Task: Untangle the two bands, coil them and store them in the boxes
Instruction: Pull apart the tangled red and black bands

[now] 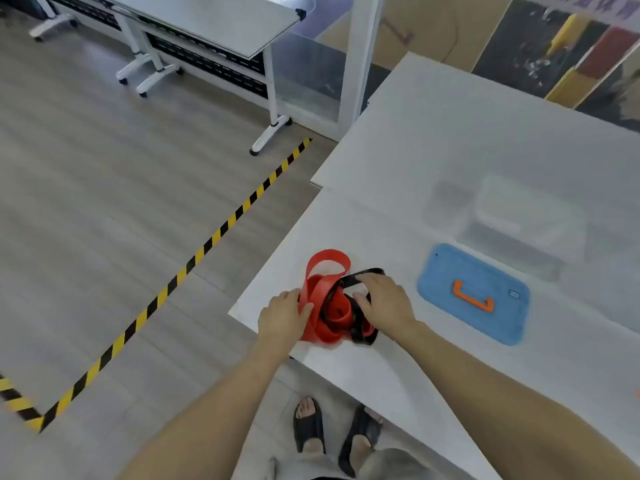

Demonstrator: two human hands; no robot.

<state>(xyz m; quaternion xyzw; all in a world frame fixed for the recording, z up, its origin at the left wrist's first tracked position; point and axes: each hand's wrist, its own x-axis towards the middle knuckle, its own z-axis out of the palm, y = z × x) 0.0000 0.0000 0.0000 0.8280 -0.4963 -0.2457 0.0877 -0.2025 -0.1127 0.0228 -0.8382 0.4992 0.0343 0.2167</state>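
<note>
The wide red rubber band point(325, 296) and the thin black rubber band point(365, 272) are wound through each other in one messy bundle. It sits on the white surface point(450, 133), close to its near left corner and right by the edge.

The left hand point(282, 318) has its fingers and thumb curled round the red loops. The right hand point(384, 303) pinches a black loop at the top.

If both hands pull hard apart, the knot may get tighter, not looser. The bands look stretchy, so one could slip free and snap back. The bundle is so near the edge that a tug could drop it to the floor.

The blue plastic lid with an orange handle point(485, 317) and the blurry clear plastic box point(530, 216) lie farther right.
</note>
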